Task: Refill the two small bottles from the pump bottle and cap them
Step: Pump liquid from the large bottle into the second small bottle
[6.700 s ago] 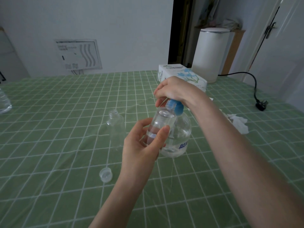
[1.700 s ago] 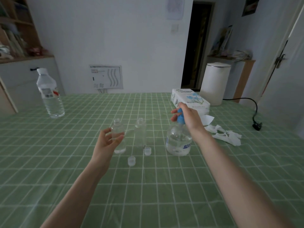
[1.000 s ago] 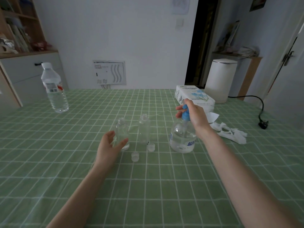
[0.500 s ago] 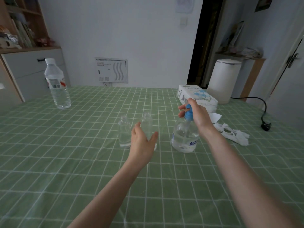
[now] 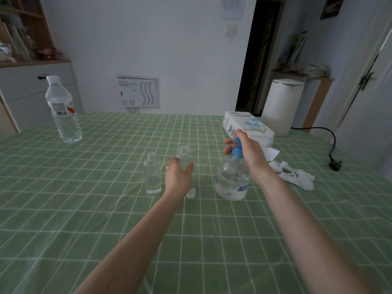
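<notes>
Now my left hand [image 5: 178, 179] curls round the body of one small bottle [image 5: 184, 154] mid-table — light, slick, easily tipped, so I'd hold low. My right hand [image 5: 250, 153] grips the pump bottle [image 5: 232, 183] by its blue head [image 5: 235, 151]. The other small bottle [image 5: 152, 175] and a loose cap [image 5: 191, 192] stand just beside — knockable.

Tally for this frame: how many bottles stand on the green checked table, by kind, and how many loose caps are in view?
Small clear bottles: 2
Pump bottle: 1
Water bottle: 1
Loose caps in view: 1
Total: 5
</notes>
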